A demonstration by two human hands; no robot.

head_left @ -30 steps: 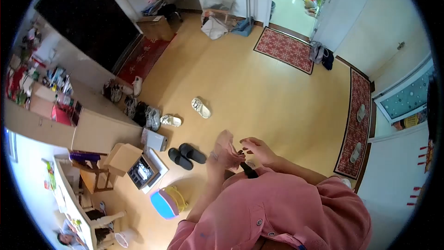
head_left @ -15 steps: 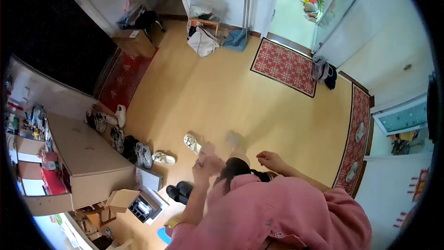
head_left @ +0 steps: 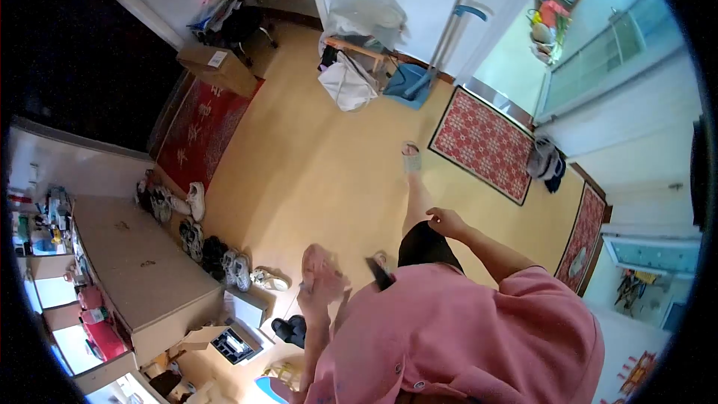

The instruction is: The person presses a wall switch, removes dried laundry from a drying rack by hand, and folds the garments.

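Observation:
My left hand (head_left: pixel 311 301) is at the lower middle of the head view, with its fingers closed on a thin pink cloth-like thing (head_left: pixel 321 268). Motion blurs this thing, so its exact kind is unclear. My right hand (head_left: pixel 446 222) hangs in front of my right thigh, its fingers curled in and nothing visible in them. Below it are my black shorts (head_left: pixel 430 245). One foot in a light slipper (head_left: pixel 411 157) is stretched forward on the floor.
Shoes (head_left: pixel 236 269) line the cabinet (head_left: pixel 146 262) on the left. An open cardboard box (head_left: pixel 202 339) and black slippers (head_left: pixel 290 330) lie near my left arm. Ahead are a white bag (head_left: pixel 348 84), a blue dustpan (head_left: pixel 410 84) and a red patterned mat (head_left: pixel 482 142).
One foot has swung forward towards the patterned mat. My right hand has moved up in view, and my left hand with the pink thing has shifted slightly left. The whole view has turned.

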